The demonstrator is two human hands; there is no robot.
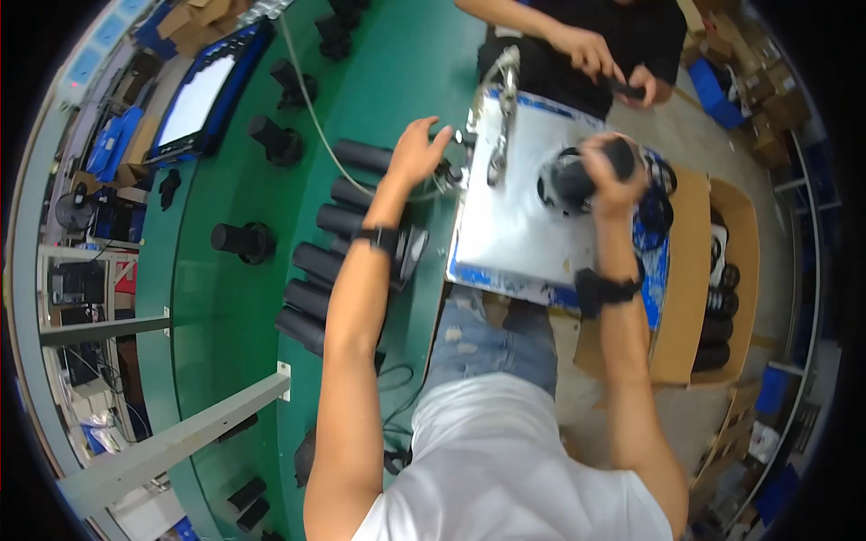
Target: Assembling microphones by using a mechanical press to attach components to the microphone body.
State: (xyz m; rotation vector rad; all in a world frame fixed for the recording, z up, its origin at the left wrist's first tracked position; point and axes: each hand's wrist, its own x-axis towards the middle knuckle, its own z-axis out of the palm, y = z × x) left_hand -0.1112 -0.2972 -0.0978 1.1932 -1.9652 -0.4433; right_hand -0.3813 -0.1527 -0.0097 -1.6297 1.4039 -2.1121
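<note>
My left hand (421, 155) is raised over the left side of the work plate with its fingers apart and nothing in it. Close by are a small metal fitting (448, 176) and a row of black cylinders (363, 155) lying on the green bench. My right hand (615, 187), blurred by motion, is wrapped round a black cylindrical part (619, 157). That part is above the metal plate (514, 230), beside a round black piece (568, 183) partly covered by the hand. Whether the two touch, I cannot tell.
Black rings (653, 216) lie at the plate's right edge. A cardboard box (732, 279) with black parts stands further right. Across the plate, a co-worker's hands (586, 51) hold a small black piece. Upright black parts (244, 240) and a grey cable (317, 122) are on the bench.
</note>
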